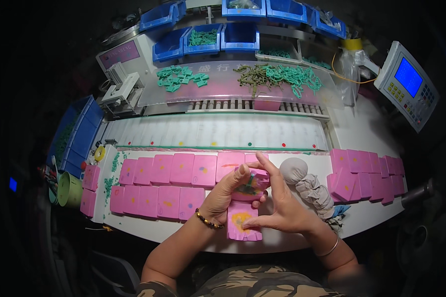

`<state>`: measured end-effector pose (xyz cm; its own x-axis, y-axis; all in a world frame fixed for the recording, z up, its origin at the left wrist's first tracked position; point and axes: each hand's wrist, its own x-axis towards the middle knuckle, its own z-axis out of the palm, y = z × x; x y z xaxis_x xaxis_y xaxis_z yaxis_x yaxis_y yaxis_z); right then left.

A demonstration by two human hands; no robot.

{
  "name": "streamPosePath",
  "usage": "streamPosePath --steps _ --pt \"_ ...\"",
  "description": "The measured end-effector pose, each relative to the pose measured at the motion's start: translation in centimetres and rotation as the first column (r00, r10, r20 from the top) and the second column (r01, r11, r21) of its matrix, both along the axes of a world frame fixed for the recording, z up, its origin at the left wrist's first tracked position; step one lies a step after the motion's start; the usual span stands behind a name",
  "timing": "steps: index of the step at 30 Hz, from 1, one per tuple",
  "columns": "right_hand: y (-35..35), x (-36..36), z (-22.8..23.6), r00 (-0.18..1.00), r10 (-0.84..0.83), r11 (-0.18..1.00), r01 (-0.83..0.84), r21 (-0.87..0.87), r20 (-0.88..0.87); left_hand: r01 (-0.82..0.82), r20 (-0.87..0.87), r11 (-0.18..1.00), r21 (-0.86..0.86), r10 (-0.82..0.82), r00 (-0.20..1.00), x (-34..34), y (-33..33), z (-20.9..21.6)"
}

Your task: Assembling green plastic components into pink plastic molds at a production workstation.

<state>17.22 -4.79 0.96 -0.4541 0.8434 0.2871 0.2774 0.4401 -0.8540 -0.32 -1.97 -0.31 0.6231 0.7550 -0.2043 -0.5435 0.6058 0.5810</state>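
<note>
Between my hands a pink rubber mold point(238, 233) lies opened into two halves, one above the other. Its upper half holds a green wax piece point(250, 185), partly hidden by fingers. The lower half tilts toward me and bears an orange-yellow patch. My left hand point(220, 197) is closed round the upper half, fingertips showing at its right edge. My right hand point(291, 210) has its fingers stretched up along the mold's right side, with the thumb touching the yellow patch below.
Rows of pink molds point(162, 169) line the left bench; more molds point(364, 173) are stacked at right. A white cloth bundle point(312, 190) lies by my right hand. Beyond are a glass-topped strip point(218, 131), green wax pieces point(181, 76), blue bins point(203, 40) and a control panel point(408, 85).
</note>
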Motion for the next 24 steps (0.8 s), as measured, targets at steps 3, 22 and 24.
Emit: streamPosePath --steps 3,22,24 --pt "-0.1 -0.2 0.6 0.998 -0.048 0.992 0.044 0.117 0.033 -0.022 -0.027 0.999 0.033 0.023 0.999 -0.3 0.1 0.2" --pt "0.3 -0.9 2.7 0.945 -0.293 0.815 0.166 0.555 0.148 -0.116 -0.073 0.987 0.109 0.124 0.990 -0.7 0.8 0.3" --pt "0.4 -1.0 2.8 0.962 -0.264 0.886 0.215 0.411 0.066 -0.129 -0.086 0.985 0.118 0.140 0.986 -0.7 0.8 0.4"
